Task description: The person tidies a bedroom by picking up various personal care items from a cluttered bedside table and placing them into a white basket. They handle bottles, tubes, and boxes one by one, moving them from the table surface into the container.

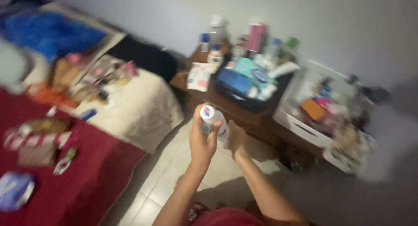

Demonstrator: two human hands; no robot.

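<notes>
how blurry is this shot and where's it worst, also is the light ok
Head view: motion blur smears the whole frame, worst at the edges, on the white basket and the red bedspread. The white bottle in the left hand and right hand is the clearest part, though soft. Light is dim and even, no glare, with grey shadow at lower right.

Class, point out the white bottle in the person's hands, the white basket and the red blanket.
white bottle [214, 120], head view, upper body.
white basket [300, 129], head view, front wall.
red blanket [93, 174], head view, bare middle.
</notes>
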